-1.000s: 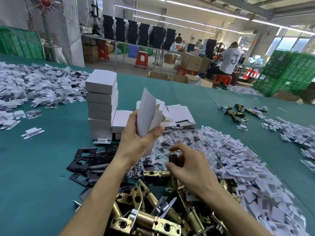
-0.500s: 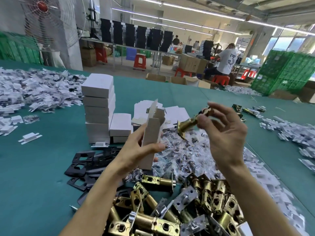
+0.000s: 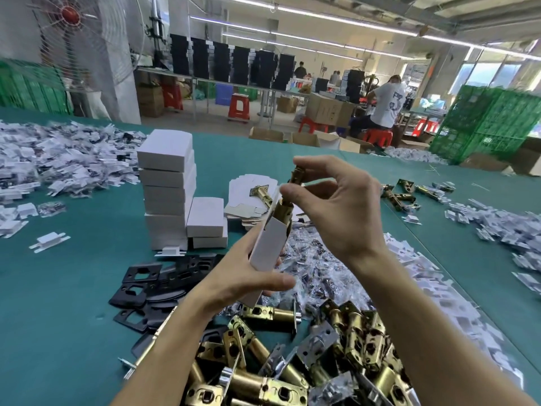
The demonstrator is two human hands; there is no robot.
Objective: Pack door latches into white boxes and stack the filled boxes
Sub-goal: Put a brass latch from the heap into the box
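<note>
A green table [image 3: 58, 288] spreads out under the work, and it is crowded. Nearest the camera lies a heap of brass latches [image 3: 322, 347], and just left of it a scatter of black plates [image 3: 152, 282]. Beyond the heap are small clear bags [image 3: 316, 259] (their contents too small to tell), running into a drift of white card pieces [image 3: 439, 288] on the right. Behind the hands stands a tall stack of closed white boxes [image 3: 168, 189] with a shorter stack [image 3: 206, 221] touching its right side, and next to that a pile of flat box blanks [image 3: 248, 186] with a lone latch [image 3: 260, 193] lying on top. Another heap of white pieces [image 3: 58, 159] covers the far left of the table. The left hand [image 3: 243, 276] is raised above the plates and bags, its fingers and thumb wrapped round an open white box [image 3: 268, 250] that tilts with its mouth up and to the right. The right hand [image 3: 336, 206] hovers just above it, palm turned left, thumb and fingertips pinching a brass latch [image 3: 285, 208] whose lower end sits inside the box's mouth while its upper end pokes out between the fingers.
</note>
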